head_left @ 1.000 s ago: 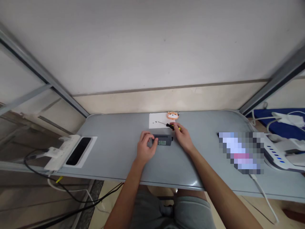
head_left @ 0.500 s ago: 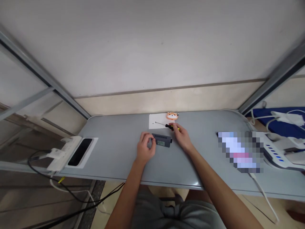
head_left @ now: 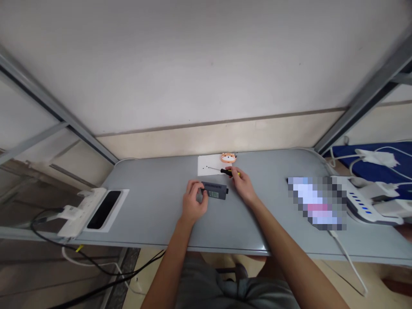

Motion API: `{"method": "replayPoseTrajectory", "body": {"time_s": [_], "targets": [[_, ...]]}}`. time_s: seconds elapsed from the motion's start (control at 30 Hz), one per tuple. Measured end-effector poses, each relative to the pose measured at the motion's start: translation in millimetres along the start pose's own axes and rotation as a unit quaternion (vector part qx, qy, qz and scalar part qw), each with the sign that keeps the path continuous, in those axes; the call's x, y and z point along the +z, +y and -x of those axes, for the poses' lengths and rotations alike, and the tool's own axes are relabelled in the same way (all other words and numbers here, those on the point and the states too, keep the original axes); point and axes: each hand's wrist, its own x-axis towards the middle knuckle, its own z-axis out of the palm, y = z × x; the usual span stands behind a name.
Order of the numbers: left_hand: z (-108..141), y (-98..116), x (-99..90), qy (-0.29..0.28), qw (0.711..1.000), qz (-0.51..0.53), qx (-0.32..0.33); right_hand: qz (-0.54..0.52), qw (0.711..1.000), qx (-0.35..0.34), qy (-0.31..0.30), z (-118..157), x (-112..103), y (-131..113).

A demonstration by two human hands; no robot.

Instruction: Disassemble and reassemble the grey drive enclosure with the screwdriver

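On the worktop (head_left: 144, 206), I see left fingers (head_left: 205, 197) pinching the box (head_left: 216, 191) by one end (stiff, light, I'd guess); right fingers (head_left: 236, 174) grip the screwdriver (head_left: 226, 172) by its handle, likely surest.

Left: black phone (head_left: 104, 209) beside white power strip (head_left: 84, 215); right: pixelated device (head_left: 313, 204) near white hub (head_left: 362, 208)

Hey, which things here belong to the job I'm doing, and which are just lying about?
Apparently part of the job:
Screwdriver, in the right hand
Dark box, held by the left hand
Paper with dark specks, near the screwdriver's tip

Probably just lying about:
Orange animal-faced thing
Black phone
White power strip
Blue-lit block
Blurred-out item
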Motion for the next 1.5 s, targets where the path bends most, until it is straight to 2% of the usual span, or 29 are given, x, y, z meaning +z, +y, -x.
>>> {"method": "replayPoseTrajectory", "body": {"time_s": [0.13, 0.27, 0.5, 0.6, 0.67, 0.87, 1.03, 1.17, 1.5], "targets": [[2.1, -3.7, 4.0, -0.027, 0.999, 0.038, -0.028, -0.069, 0.997, 0.045, 0.014, -1.7, -2.8, -3.0], [4.9, -9.0, 10.8, -0.015, 0.997, 0.059, -0.045, -0.163, 0.983, 0.076, 0.027, -5.9, -9.2, -5.4], [1.9, -21.2, 17.7, 0.009, 0.993, 0.071, -0.094, -0.218, 0.97, 0.056, 0.091, -18.3, -27.9, -0.9], [-5.4, -24.4, 21.2, -0.004, 0.992, 0.077, -0.103, -0.254, 0.96, 0.046, 0.104, -22.4, -37.3, 0.8], [-11.8, -22.0, 22.7, -0.017, 0.994, 0.066, -0.083, -0.276, 0.954, 0.042, 0.107, -23.5, -42.5, 1.6], [-30.6, -0.2, 27.9, -0.005, 0.996, -0.072, 0.046, -0.309, 0.945, 0.055, 0.091, -24.0, -48.5, 4.6], [-40.3, 5.0, 43.7, -0.035, 0.99, -0.061, 0.124, -0.318, 0.942, 0.059, 0.093, -25.1, -47.6, 4.8], [-38.4, 2.9, 50.6, -0.008, 0.991, -0.067, 0.119, -0.317, 0.941, 0.058, 0.099, -24.7, -46.3, 4.8], [-32.8, 2.4, 48.9, 0.019, 0.991, -0.064, 0.115, -0.327, 0.936, 0.067, 0.113, -24.3, -42.9, 4.2]]}}
